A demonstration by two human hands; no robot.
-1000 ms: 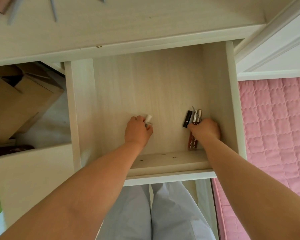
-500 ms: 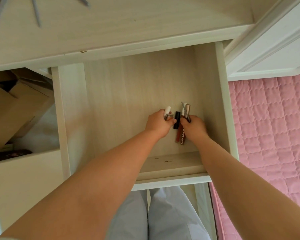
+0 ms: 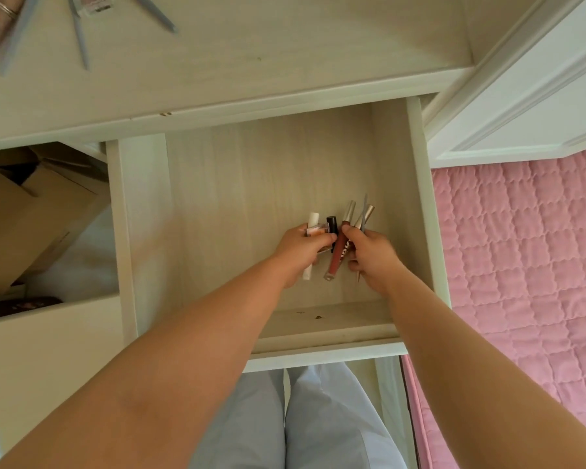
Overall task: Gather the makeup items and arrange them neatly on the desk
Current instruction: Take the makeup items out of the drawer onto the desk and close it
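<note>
White cylindrical makeup stick: tilted slightly, above the open pale-wood drawer floor, right of drawer centre. Black-capped tube: just right of it. Dark red lip-gloss tube with silver cap: steeply angled, clear base nearest the drawer front. Thin grey pencil and metallic-capped tube: fanned toward the drawer's right wall.

Both your hands meet inside the open drawer.
Your left hand grips a white tube; your right hand clutches a red lip gloss and slim sticks.
</note>
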